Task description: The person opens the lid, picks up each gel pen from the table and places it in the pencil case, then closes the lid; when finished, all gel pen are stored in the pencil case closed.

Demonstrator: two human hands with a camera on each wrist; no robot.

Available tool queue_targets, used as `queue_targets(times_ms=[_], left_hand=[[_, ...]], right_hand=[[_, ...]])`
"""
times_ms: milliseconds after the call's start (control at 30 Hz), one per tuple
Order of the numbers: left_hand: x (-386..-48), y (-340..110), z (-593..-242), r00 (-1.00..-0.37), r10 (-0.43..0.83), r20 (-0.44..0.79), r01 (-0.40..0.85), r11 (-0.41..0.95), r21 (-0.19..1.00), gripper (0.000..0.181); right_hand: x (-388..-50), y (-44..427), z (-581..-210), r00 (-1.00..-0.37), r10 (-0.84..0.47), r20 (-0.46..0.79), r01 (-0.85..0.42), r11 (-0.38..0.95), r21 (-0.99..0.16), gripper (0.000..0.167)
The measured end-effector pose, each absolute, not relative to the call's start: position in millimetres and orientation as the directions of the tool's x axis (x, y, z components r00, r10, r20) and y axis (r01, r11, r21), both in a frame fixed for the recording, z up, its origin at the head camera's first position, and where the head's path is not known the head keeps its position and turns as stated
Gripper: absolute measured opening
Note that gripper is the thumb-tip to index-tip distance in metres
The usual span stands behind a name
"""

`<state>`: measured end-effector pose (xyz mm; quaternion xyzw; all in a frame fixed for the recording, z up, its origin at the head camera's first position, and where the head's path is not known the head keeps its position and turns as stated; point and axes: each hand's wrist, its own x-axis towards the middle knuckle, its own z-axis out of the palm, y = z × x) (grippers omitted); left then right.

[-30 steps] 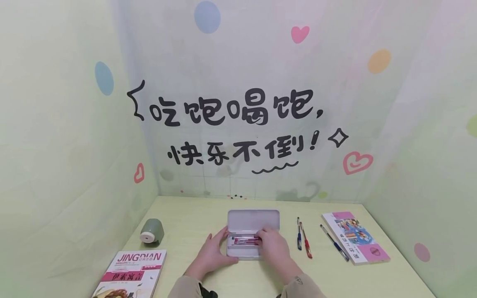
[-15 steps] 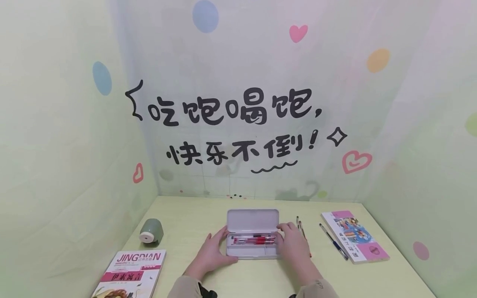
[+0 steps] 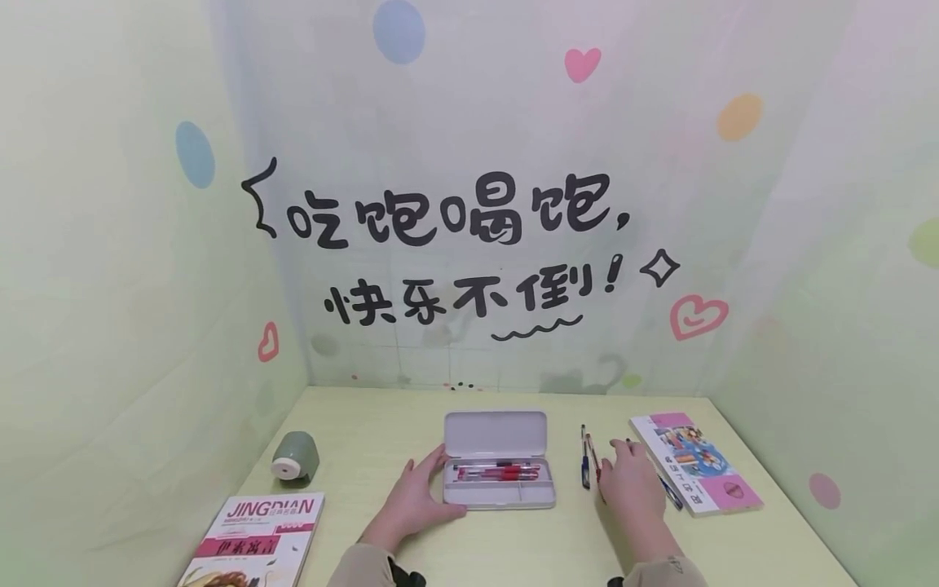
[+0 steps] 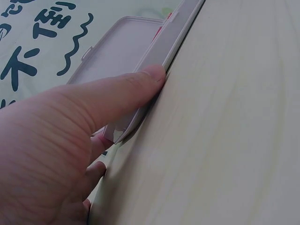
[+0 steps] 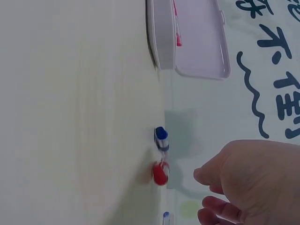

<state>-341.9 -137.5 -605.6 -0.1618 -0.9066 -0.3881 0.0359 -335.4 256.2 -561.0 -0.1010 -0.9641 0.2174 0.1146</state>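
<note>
- The left hand (image 3: 414, 501) holds the left end of the pencil case (image 3: 484, 494), its thumb along the near side and its other fingers spread round the end toward the far corner.
- The case lies on the desk (image 3: 381, 424) between the two hands, touching the left and well apart from the right; its lid (image 3: 495, 433) stands raised at the far edge.
- Pens with red parts (image 3: 513, 473) and a darker pen lie in the case's far compartment, to the right of the left hand's fingers; the near strip is split by a small divider.
- The right hand (image 3: 634, 489) hangs above the desk, thumb and fingers loosely bent and apart, with nothing visible in its grasp.
- Just left of the right hand lie a blue pen (image 3: 584, 469) and a red pen (image 3: 594, 458), side by side; the right wrist view shows a gap between them and the thumb.
- Just right of that hand, partly hidden by it, another blue pen (image 3: 671, 494) lies beside a pink-and-white book (image 3: 722, 489).
- Left of the left hand are a grey-green sharpener (image 3: 299, 452), farther off, and a second book (image 3: 257, 526), nearer the person.
</note>
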Motion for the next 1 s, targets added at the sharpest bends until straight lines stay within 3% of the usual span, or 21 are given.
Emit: queue_targets(times_ms=[500, 1000], left_hand=[[-340, -137, -605, -0.946, 0.263, 0.189, 0.319, 0.667, 0.673, 0.129], [-338, -136, -603, -0.947, 0.261, 0.187, 0.317, 0.662, 0.679, 0.128]], right_hand=[[-332, 295, -564, -0.96, 0.279, -0.031, 0.268, 0.875, -0.404, 0.069], [-331, 296, -565, -0.953, 0.289, -0.088, 0.301, 0.882, -0.363, 0.067]])
